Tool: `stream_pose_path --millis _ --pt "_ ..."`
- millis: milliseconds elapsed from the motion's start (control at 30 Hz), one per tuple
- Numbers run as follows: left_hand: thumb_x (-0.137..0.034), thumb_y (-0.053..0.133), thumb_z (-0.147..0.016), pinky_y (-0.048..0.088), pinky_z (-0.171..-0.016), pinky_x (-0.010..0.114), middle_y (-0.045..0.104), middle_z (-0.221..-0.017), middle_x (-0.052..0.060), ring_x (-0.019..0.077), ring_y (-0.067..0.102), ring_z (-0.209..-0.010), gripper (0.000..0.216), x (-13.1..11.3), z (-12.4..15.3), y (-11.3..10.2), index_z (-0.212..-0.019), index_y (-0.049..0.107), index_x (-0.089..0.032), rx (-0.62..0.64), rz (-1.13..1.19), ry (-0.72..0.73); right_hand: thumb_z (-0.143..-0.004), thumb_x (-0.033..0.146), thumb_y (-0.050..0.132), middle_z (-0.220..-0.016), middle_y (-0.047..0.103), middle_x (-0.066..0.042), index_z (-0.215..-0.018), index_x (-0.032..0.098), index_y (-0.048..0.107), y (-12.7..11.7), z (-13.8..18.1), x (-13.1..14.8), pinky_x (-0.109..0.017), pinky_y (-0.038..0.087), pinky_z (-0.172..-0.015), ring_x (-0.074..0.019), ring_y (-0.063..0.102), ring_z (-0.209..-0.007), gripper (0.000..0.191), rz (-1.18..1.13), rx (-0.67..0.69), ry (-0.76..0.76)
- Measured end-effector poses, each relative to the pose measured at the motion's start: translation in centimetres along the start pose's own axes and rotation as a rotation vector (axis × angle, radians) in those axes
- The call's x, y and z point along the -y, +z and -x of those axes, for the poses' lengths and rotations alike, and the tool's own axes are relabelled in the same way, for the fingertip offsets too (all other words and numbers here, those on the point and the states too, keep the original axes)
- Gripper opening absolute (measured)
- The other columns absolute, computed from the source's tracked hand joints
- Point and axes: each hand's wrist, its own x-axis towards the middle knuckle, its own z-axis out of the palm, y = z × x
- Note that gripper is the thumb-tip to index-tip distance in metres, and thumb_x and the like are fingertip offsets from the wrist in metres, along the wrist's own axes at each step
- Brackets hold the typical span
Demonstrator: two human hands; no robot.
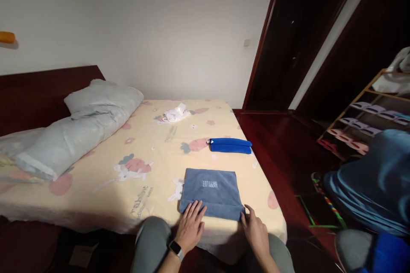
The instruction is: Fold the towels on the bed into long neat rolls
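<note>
A grey-blue towel (209, 184) with white "HAPPY LIFE" lettering lies folded flat near the bed's front edge, its near strip turned over. My left hand (191, 226), a smartwatch at its wrist, rests with fingers stretched out on the towel's near left part. At the near right corner, my right hand (255, 231) has thumb and index finger closed on the towel's edge; the other fingers are partly hidden. Beyond the towel lies a bright blue folded cloth (230, 146) with a small white tag at its left end, apart from both hands.
The bed (105, 196) has a yellow rabbit-and-carrot sheet. A crumpled white plastic bag (177, 113) lies farther back, and a grey quilt (86, 123) is heaped at left. A slipper rack (361, 115) and a blue-covered item (371, 183) stand at right.
</note>
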Motion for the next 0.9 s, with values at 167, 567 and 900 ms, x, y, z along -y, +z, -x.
stream_pose_path --millis 167,567,900 --pt "-0.035 0.036 -0.105 0.031 -0.125 0.048 0.023 -0.168 -0.001 0.0214 0.028 -0.153 0.060 1.0 -0.3 -0.1 -0.161 0.015 -0.036 0.116 0.049 -0.025 -0.101 0.042 0.026 -0.097 0.071 -0.020 -0.131 0.017 0.063 -0.8 -0.1 0.6 -0.051 0.048 -0.077 -0.0391 0.067 -0.091 0.054 0.224 -0.011 -0.062" --pt "-0.038 0.047 -0.101 0.034 -0.123 0.050 0.027 -0.167 0.004 0.0270 0.034 -0.151 0.066 0.8 -0.1 1.3 -0.161 0.020 -0.035 0.006 -0.007 -0.018 -0.098 0.030 0.045 -0.161 0.038 -0.008 -0.162 0.017 0.015 3.8 3.3 6.5 -0.043 0.032 -0.119 -0.0265 0.040 -0.146 0.072 0.161 -0.159 -0.776" --pt "-0.041 0.036 -0.103 0.027 -0.125 0.049 0.029 -0.166 0.005 0.0242 0.029 -0.153 0.060 3.8 1.1 2.0 -0.160 0.026 -0.025 0.111 0.005 -0.240 -0.100 0.031 0.041 -0.152 0.051 -0.011 -0.150 0.014 0.046 4.2 1.6 0.4 -0.042 0.041 -0.114 -0.0253 0.050 -0.138 0.054 0.209 -0.171 -0.655"
